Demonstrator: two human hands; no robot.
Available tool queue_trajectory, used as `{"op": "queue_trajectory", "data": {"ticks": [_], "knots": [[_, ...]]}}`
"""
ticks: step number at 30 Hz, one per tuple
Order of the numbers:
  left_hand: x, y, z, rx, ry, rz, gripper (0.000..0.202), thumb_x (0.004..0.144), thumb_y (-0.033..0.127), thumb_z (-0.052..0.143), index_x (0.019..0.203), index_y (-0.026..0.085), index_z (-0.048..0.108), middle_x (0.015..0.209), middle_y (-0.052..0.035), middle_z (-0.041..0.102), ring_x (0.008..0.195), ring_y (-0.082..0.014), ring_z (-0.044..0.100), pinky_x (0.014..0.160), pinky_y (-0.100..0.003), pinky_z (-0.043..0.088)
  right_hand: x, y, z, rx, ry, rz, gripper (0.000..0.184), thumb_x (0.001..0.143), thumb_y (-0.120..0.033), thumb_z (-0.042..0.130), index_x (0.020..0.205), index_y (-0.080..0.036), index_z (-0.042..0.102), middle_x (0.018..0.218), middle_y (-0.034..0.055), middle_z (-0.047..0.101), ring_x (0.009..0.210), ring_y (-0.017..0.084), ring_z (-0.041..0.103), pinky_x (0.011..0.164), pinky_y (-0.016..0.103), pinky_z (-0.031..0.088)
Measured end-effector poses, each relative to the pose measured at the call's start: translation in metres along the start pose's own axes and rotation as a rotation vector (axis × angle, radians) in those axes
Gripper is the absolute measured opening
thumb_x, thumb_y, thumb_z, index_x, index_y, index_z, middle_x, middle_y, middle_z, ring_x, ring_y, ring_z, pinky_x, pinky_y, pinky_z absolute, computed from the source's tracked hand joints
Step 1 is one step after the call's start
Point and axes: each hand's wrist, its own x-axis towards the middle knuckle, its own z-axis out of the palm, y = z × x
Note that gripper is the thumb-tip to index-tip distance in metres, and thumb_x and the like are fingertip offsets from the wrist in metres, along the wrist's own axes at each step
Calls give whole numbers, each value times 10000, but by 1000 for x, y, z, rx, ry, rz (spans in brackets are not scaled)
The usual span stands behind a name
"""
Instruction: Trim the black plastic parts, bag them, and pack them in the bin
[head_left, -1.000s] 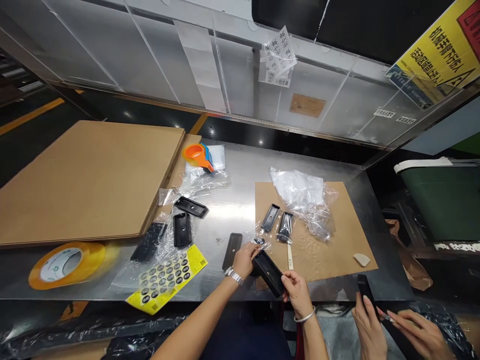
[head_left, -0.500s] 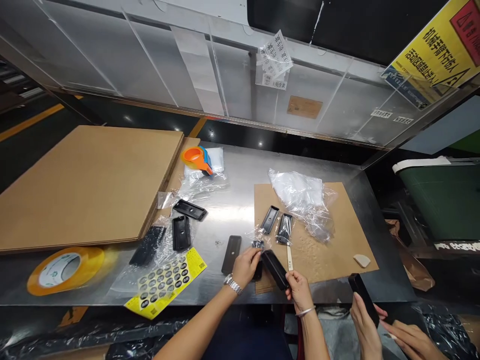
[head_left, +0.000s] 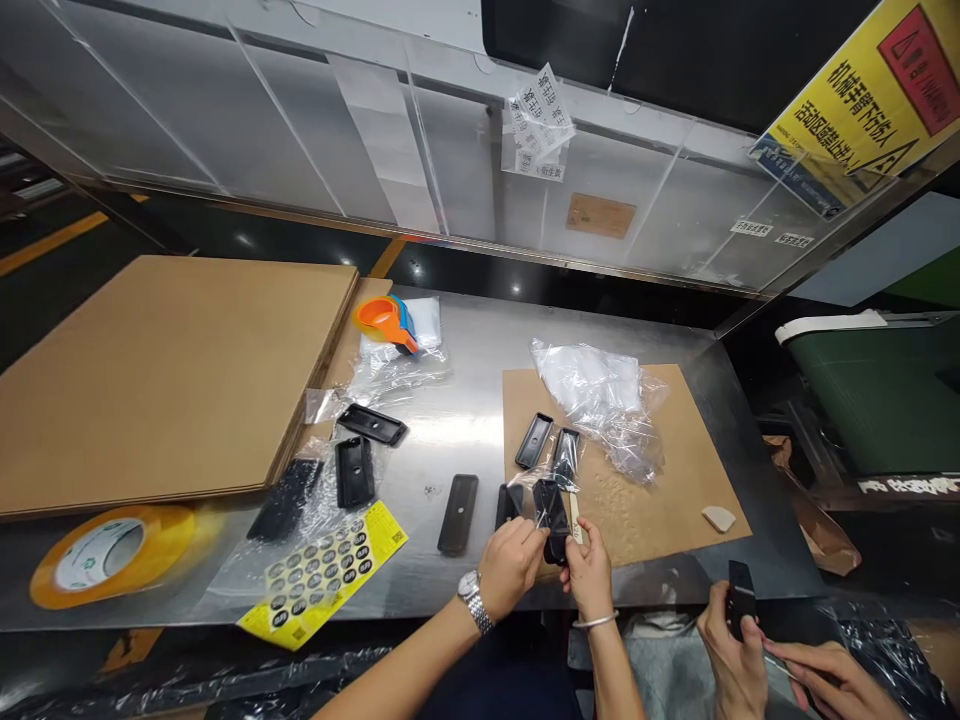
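My left hand [head_left: 512, 566] and my right hand [head_left: 586, 570] meet above the near edge of the steel table [head_left: 465, 420]. Together they grip a black plastic part [head_left: 551, 507], held upright, with clear film clinging round it. The left fingers pinch at the film on its left side. Another black part [head_left: 508, 500] lies just behind my left hand, and one more [head_left: 458, 512] rests flat to the left of that. Two further black parts [head_left: 534, 440] [head_left: 565, 453] lie on the brown cardboard sheet [head_left: 660, 500].
Crumpled clear bags [head_left: 600, 400] cover the cardboard's far end. A stack of cardboard [head_left: 165, 370], a yellow tape roll [head_left: 101, 553], a yellow sticker sheet [head_left: 322, 573] and more black parts [head_left: 352, 470] lie left. Another person's hands [head_left: 739, 660] hold a black part at bottom right.
I have turned the black part from lying slantwise to upright and brought both hands closer together on it. The other person's hands have shifted lower at the right.
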Motion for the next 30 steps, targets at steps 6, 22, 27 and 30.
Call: {"op": "queue_trajectory", "data": {"ticks": [6,22,27,30], "knots": [[14,21,-27,-8,-65,104,278,871,194,302,775,179,562,677,-39,523,641,-155,467,583,-293,380,-20,-14,-46,-450,157,-214,271,741,-452,480,835,-246,628,484,17,534,526,176,556,493,246,385],[3,-8,11,-312,-124,-369,324,880,273,276,1043,180,539,838,-57,586,776,-146,556,719,-269,446,18,8,-13,-370,-85,-367,286,739,-172,378,917,-181,601,744,41,661,680,171,617,632,253,455],[-13,-11,44,-184,-259,-379,316,821,210,357,1076,168,540,931,-87,569,876,-192,537,793,-324,435,16,40,-14,-389,-86,-352,298,760,-176,360,933,-154,602,896,87,646,845,192,599,759,299,452],[-21,-7,56,-119,-332,-357,330,760,153,406,1043,156,575,932,-108,572,896,-237,523,796,-377,425,11,43,-17,-405,-147,-342,312,696,-182,491,987,-171,602,921,75,650,841,197,608,747,286,466]]}}
